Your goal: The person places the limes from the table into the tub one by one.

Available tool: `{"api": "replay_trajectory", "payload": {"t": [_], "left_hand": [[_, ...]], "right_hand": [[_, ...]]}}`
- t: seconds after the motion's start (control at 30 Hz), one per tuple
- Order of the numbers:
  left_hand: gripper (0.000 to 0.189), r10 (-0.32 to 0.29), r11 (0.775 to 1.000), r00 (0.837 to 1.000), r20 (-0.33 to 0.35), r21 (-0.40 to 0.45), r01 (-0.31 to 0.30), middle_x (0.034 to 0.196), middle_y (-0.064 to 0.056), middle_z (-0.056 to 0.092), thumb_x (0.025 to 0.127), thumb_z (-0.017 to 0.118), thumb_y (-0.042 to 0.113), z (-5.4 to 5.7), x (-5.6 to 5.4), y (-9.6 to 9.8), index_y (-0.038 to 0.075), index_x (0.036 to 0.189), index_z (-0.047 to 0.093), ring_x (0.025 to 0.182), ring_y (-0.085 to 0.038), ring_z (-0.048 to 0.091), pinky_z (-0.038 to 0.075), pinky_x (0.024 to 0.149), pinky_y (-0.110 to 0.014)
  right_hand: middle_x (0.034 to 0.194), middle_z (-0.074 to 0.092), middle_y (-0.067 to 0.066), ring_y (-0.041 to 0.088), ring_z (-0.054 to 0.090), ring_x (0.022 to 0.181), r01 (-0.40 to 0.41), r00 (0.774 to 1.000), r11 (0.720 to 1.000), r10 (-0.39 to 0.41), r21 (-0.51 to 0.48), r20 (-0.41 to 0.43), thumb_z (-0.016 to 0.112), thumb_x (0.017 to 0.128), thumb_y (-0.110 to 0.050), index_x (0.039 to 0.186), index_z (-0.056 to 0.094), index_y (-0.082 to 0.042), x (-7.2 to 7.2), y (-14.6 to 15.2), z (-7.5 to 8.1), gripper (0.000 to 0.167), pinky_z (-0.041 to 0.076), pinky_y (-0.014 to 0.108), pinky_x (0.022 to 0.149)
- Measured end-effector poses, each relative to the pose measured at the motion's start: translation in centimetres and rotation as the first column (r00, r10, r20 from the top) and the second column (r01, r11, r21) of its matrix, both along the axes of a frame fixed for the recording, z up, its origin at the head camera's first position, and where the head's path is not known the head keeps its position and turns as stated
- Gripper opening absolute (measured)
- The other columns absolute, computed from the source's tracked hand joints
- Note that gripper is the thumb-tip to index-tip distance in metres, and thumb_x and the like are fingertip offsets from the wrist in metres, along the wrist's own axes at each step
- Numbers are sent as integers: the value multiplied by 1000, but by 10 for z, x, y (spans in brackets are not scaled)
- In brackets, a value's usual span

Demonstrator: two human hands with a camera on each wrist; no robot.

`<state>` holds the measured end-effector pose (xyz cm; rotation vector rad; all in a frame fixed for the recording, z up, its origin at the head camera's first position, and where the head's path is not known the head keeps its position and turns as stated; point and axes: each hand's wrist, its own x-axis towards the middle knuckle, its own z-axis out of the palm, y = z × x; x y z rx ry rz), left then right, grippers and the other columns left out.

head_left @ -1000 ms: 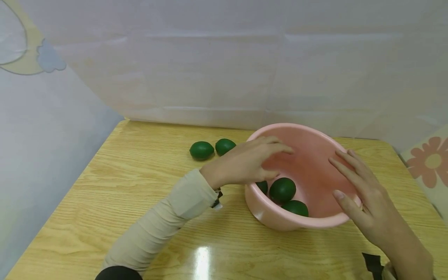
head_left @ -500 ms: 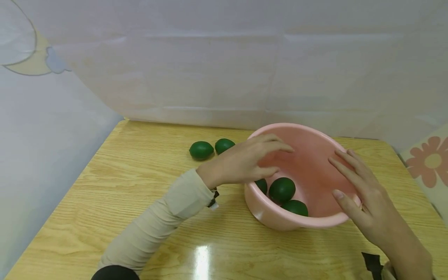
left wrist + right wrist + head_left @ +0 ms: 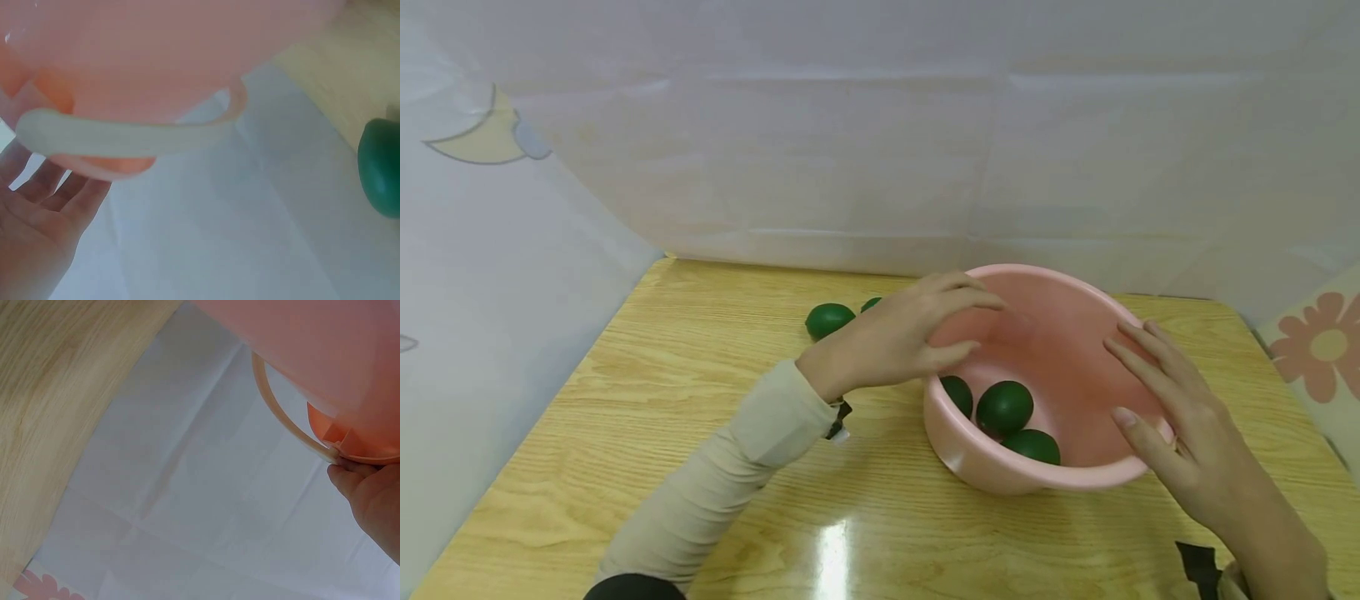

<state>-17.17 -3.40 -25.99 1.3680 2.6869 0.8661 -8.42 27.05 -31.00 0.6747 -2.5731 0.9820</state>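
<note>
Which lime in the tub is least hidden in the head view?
The middle lime; the tub rim partly covers the left lime and front lime.

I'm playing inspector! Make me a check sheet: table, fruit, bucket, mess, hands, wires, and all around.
Surface: wood-look table, bright reflection near the front.
Job's things: pink bucket with three green fruits inside; two more fruits on the table, one mostly hidden by the left hand in the head view.
Clutter: nothing seen.
Hands: left hand at the bucket's left edge, right hand at its right edge; neither holds a fruit.
Cables: nothing seen.
Surroundings: pale sheet behind, flower print at right, moon print at left.
</note>
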Motion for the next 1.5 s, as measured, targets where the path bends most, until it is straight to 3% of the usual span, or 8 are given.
{"api": "replay_trajectory", "payload": {"t": [0.17,0.33,0.37,0.57,0.83,1.2,1.5], "left_hand": [[42,16,1000,1000,-4,10,-16,143,1,52,97,62,20,2,1,-6,17,139,56,135,-14,45,41,112,-29],[43,21,999,1000,-12,34,-21,141,-2,53,96,64,19,2,0,-13,15,138,56,133,-16,47,40,113,-30],[43,25,999,1000,-13,42,-25,141,-3,53,96,65,18,2,-1,-14,14,138,57,133,-16,47,40,113,-30],[43,52,995,999,-13,89,-51,140,-4,55,95,66,17,-1,-5,-25,11,137,58,134,-17,47,38,115,-31],[39,66,987,995,-69,153,-54,134,-6,59,97,64,18,-10,-12,-37,6,134,60,130,-19,51,41,113,-32],[43,97,986,994,-41,143,-90,139,-4,55,96,65,16,-18,-15,-54,10,138,56,134,-18,48,40,114,-36],[46,126,983,991,-52,139,-117,142,-9,53,94,66,12,-30,-18,-66,6,138,55,135,-22,48,42,113,-40]], "right_hand": [[162,32,4,12,12,154,2,1000,1000,-2,1,-1,59,90,-2,148,47,-11,0,0,0,61,8,23,122],[162,32,3,12,12,155,1,1000,1000,-1,-9,10,58,90,-2,149,46,-11,0,0,0,61,7,45,125],[162,31,3,12,12,155,0,1000,1000,0,-9,11,58,90,-2,149,46,-11,0,0,0,60,7,45,125],[162,31,4,12,11,155,-2,1000,1000,2,3,0,57,91,-2,149,46,-9,-1,0,1,59,7,22,122],[162,31,4,12,11,155,-1,1000,1000,1,5,-2,58,91,-2,149,46,-10,0,-1,0,60,7,22,122],[161,32,7,14,12,155,-13,1000,1000,13,14,-24,58,89,0,148,46,-8,0,-2,2,61,9,19,120],[161,33,6,14,13,155,-8,1000,1000,8,9,-22,58,90,-1,148,47,-8,0,-2,2,60,9,19,120]]}}
